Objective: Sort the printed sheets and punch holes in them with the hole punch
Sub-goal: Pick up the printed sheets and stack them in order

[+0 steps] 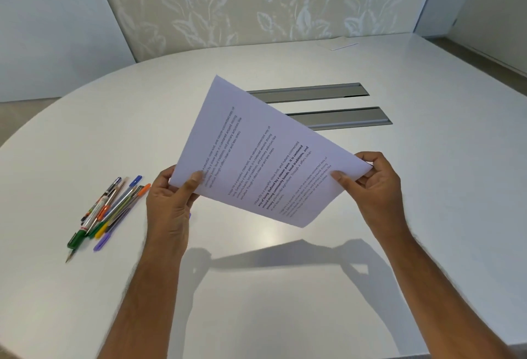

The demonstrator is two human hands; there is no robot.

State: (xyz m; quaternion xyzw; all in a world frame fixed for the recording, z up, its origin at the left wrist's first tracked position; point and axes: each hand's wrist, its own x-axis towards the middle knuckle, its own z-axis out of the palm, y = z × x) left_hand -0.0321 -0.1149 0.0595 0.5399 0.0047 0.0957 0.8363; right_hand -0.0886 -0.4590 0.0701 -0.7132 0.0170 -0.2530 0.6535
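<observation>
The printed sheets (pixel 256 156) are up in the air over the white table (pixel 427 216), turned like a kite with one corner pointing away. The left hand (pixel 171 201) holds one side corner, with its thumb pressed flat on top of the paper and its other fingers hidden under it. The right hand (pixel 373 179) holds the other side corner, pinching it between the thumb on top and the curled fingers behind. I cannot tell how many sheets are in the stack, because only the top page with its lines of words shows. The paper looks thin and floppy, and it is held only by two corners, so the middle could sag or bend if the hands move closer together. If one thumb lets go, that side could drop and the pages could slide apart and fan out on the table. A hard pinch could also leave a crease at a corner. A pile of pens (pixel 108 210) lies on the table near the left hand, and paper set down there would sit bumpy on top of them. Two long grey slots (pixel 342 104) are in the table behind the paper, and a loose page could slip toward them. No hole punch shows anywhere, so the punching cannot start yet, and the person may have to hunt for it with full hands.
</observation>
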